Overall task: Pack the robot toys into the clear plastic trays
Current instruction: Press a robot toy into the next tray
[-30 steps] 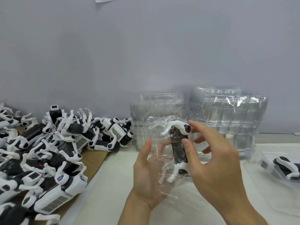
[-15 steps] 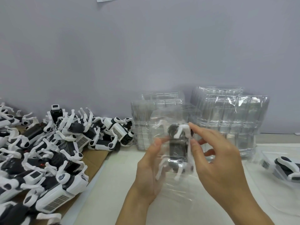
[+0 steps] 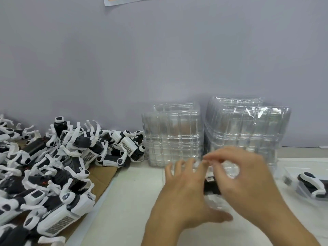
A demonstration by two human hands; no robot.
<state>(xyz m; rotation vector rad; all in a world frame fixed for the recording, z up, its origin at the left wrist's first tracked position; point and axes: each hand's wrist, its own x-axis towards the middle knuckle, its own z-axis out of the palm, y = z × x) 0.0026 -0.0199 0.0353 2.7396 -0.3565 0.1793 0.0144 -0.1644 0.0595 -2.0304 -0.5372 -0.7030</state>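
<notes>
Here, robot toy (image 3: pixel 212 187) in clear tray (image 3: pixel 229 172) between both blurred hands (image 3: pixel 218 185), grip unclear

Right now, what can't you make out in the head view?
- Toy in the tray: mostly covered by the left hand and right hand; only a dark patch shows.
- Both hands: motion-blurred, so their grip is unreadable.
- Packed toy: cut off by the right edge.
- Paper on the wall: cut off by the top edge.
</notes>
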